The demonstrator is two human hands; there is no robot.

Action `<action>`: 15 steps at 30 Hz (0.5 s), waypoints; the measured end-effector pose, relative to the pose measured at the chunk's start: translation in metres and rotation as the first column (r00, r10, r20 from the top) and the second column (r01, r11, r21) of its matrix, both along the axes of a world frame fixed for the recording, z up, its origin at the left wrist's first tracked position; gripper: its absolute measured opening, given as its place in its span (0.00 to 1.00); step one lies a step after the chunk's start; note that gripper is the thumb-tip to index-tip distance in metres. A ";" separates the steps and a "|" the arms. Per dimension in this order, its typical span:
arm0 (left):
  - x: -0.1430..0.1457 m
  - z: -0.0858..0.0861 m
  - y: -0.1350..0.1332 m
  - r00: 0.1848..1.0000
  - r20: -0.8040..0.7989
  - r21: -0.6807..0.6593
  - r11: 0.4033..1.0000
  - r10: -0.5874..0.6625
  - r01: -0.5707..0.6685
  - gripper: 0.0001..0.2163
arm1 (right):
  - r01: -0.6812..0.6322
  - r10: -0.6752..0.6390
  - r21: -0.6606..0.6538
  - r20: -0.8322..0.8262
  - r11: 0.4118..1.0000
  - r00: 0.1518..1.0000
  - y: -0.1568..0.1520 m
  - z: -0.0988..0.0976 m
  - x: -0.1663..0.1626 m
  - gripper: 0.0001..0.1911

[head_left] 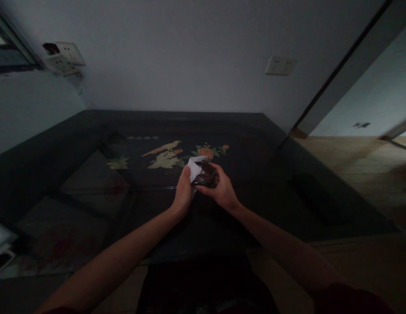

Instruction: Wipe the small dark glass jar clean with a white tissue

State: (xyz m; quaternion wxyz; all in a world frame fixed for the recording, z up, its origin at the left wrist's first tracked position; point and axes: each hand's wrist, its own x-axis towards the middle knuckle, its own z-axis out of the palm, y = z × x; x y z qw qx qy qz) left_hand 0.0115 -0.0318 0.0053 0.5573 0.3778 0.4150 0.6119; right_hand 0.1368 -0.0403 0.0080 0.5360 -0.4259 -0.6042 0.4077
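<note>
Both my hands meet over the middle of a dark glass-topped table (91,183). My left hand (183,192) is closed on a white tissue (193,166), which it presses against a small dark shiny object (204,174). My right hand (220,189) grips that object from the right side, fingers curled around it. The dim light keeps me from telling what the object is. Beneath the glass, just behind my hands, lies a painted panel with a bird and flowers (170,157).
A dark flat object (312,194) lies on the right part of the table. Wall sockets (63,59) sit at the upper left and a switch plate (280,65) on the back wall. A doorway and wooden floor (363,161) open to the right.
</note>
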 end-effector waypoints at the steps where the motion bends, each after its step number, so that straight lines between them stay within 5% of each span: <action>1: 0.003 -0.001 -0.006 1.000 -0.028 0.049 0.999 -0.004 0.005 0.24 | 0.019 -0.019 -0.002 -0.024 1.000 1.000 0.001 0.001 0.001 0.39; 9: 0.007 0.006 -0.016 0.986 -0.168 0.157 0.987 0.000 0.027 0.23 | 0.063 -0.063 0.035 -0.006 0.997 0.998 0.002 0.002 0.004 0.39; 15: -0.012 0.020 0.018 0.996 -0.088 -0.122 0.992 -0.031 0.020 0.13 | -0.043 0.034 0.064 0.127 0.997 0.991 -0.007 0.004 0.001 0.42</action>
